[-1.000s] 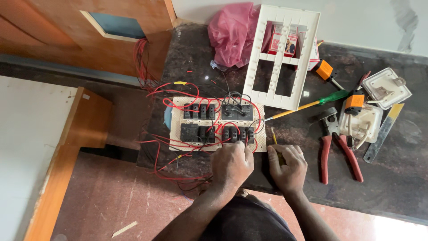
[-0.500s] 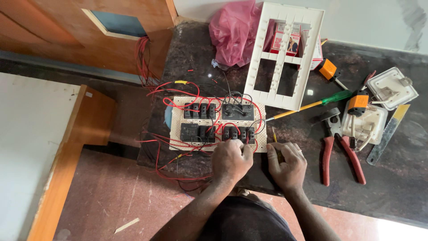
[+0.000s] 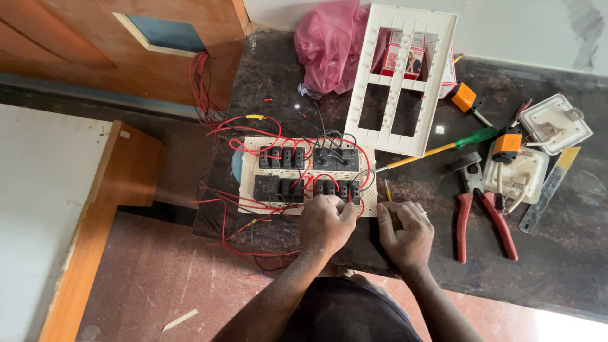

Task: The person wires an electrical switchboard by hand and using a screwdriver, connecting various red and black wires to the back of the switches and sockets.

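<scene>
A cream switch board point(image 3: 250, 190) lies back-up on the dark stone counter, with black switch modules point(image 3: 282, 158) and looped red wires point(image 3: 266, 130) on it. My left hand point(image 3: 324, 223) rests on the board's near right corner, its fingers pinched on a red wire by the last black module point(image 3: 354, 191). Just right of it, my right hand point(image 3: 406, 234) is closed around a thin yellow-tipped tool point(image 3: 387, 189) that points up toward the board's edge.
A white cover frame point(image 3: 405, 76) leans at the back beside a pink plastic bag point(image 3: 329, 44). A green-handled screwdriver point(image 3: 443, 147), red pliers point(image 3: 484, 212), orange-capped tools, white fittings point(image 3: 554, 123) and a ruler point(image 3: 548, 190) lie right. A wooden panel point(image 3: 126, 183) stands left.
Both hands stay almost in place at the board's near right corner. My left hand's fingers have shifted slightly onto the wire by the last module.
</scene>
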